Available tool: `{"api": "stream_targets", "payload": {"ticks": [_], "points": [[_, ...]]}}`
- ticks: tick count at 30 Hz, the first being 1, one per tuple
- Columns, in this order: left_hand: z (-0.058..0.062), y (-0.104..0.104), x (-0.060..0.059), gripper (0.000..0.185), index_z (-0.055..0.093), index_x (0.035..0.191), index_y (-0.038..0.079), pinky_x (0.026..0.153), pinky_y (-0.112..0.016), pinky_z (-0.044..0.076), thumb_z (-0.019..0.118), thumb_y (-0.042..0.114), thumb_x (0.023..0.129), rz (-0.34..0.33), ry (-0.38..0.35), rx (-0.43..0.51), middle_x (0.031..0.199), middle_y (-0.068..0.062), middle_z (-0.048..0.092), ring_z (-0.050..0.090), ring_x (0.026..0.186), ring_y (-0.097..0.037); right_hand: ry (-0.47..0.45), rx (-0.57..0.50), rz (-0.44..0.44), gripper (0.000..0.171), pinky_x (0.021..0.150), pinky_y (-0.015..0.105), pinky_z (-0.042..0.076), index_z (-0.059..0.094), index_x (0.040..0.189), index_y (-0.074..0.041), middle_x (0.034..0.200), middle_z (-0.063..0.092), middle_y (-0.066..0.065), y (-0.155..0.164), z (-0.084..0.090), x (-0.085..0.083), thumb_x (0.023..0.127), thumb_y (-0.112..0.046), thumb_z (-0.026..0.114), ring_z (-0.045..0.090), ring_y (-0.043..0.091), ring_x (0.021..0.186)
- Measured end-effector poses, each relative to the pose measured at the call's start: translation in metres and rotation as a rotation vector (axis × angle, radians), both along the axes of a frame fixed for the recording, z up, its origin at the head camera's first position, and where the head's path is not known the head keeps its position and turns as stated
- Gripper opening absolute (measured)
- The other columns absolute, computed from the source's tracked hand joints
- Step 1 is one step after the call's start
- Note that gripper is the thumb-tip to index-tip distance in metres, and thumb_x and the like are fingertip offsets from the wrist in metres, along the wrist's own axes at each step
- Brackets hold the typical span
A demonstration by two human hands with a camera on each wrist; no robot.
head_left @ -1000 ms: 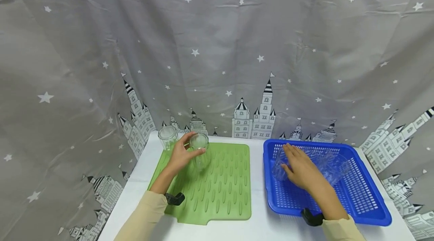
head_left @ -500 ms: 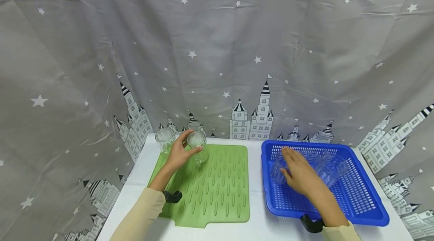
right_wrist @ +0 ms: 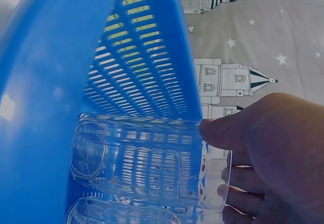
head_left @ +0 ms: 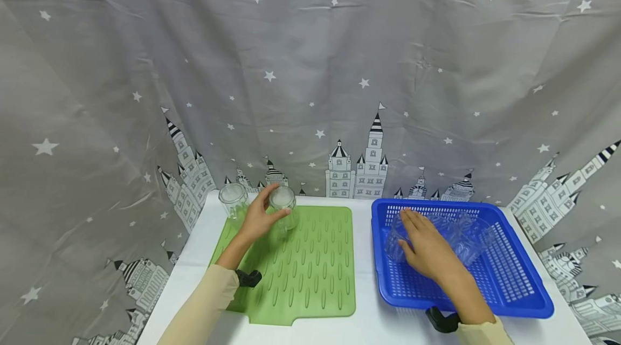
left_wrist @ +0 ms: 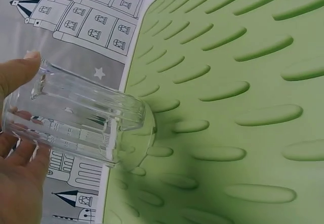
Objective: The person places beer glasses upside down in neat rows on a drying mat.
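Note:
My left hand (head_left: 256,221) grips a clear ribbed glass (head_left: 283,206) mouth-down at the far left of the green ridged mat (head_left: 315,275). In the left wrist view the glass (left_wrist: 86,120) is tilted, with its rim just at the mat (left_wrist: 243,82), and my left hand (left_wrist: 17,158) wraps its base. My right hand (head_left: 427,248) reaches into the blue basket (head_left: 514,288) and grips a clear glass (head_left: 393,242) lying on its side. In the right wrist view the thumb and fingers of my right hand (right_wrist: 268,153) hold the mouth of that glass (right_wrist: 136,153).
Another clear glass (head_left: 233,199) stands upside down on the mat's far left corner. More clear glasses (head_left: 468,237) lie in the basket. A grey curtain (head_left: 310,64) with stars and castles hangs right behind the white table (head_left: 368,323).
My left hand has moved its glass a little toward the mat's far edge. My right hand has stayed on the glass in the basket.

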State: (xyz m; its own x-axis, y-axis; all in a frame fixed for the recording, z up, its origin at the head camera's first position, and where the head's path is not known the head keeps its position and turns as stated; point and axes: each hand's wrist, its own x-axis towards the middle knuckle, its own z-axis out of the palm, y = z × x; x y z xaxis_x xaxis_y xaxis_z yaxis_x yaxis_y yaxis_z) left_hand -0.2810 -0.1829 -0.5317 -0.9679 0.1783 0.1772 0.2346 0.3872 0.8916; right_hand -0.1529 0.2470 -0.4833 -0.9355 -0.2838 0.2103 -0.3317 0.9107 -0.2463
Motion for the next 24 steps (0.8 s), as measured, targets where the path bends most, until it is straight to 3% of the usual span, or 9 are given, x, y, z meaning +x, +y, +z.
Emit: {"api": "stream_targets", "payload": {"ticks": [6, 13, 18, 24], "points": [[-0.001, 0.0, -0.003, 0.086, 0.034, 0.168, 0.009, 0.134, -0.057, 0.032, 0.082, 0.02, 0.098, 0.022, 0.0, -0.027, 0.174, -0.018, 0.035, 0.037, 0.16, -0.045, -0.01, -0.011, -0.004, 0.066, 0.126, 0.069, 0.039, 0.044, 0.157, 0.01, 0.164, 0.046, 0.033, -0.001, 0.0, 0.0, 0.102, -0.015, 0.07, 0.045, 0.055, 0.151], [-0.007, 0.002, -0.002, 0.089, 0.032, 0.169, 0.011, 0.133, -0.058, 0.033, 0.083, 0.021, 0.096, 0.038, 0.011, 0.023, 0.174, -0.02, 0.036, 0.039, 0.159, -0.046, 0.017, -0.006, -0.006, 0.065, 0.126, 0.068, 0.039, 0.046, 0.156, 0.011, 0.162, 0.047, 0.033, 0.0, 0.001, -0.001, 0.101, -0.014, 0.071, 0.047, 0.055, 0.15], [-0.013, 0.0, 0.006, 0.089, 0.029, 0.17, 0.013, 0.133, -0.058, 0.034, 0.08, 0.026, 0.099, 0.077, 0.001, 0.053, 0.175, -0.02, 0.034, 0.037, 0.161, -0.044, 0.009, -0.014, -0.005, 0.065, 0.125, 0.068, 0.04, 0.047, 0.156, 0.011, 0.162, 0.048, 0.033, -0.002, 0.001, -0.001, 0.101, -0.015, 0.072, 0.047, 0.055, 0.15], [-0.02, -0.005, 0.025, 0.086, 0.025, 0.171, 0.013, 0.135, -0.057, 0.032, 0.076, 0.027, 0.103, 0.099, -0.033, 0.133, 0.175, -0.019, 0.033, 0.033, 0.163, -0.041, 0.012, -0.026, -0.007, 0.065, 0.126, 0.069, 0.039, 0.045, 0.157, 0.01, 0.163, 0.046, 0.033, -0.001, -0.001, -0.001, 0.101, -0.014, 0.071, 0.045, 0.056, 0.15]]}}
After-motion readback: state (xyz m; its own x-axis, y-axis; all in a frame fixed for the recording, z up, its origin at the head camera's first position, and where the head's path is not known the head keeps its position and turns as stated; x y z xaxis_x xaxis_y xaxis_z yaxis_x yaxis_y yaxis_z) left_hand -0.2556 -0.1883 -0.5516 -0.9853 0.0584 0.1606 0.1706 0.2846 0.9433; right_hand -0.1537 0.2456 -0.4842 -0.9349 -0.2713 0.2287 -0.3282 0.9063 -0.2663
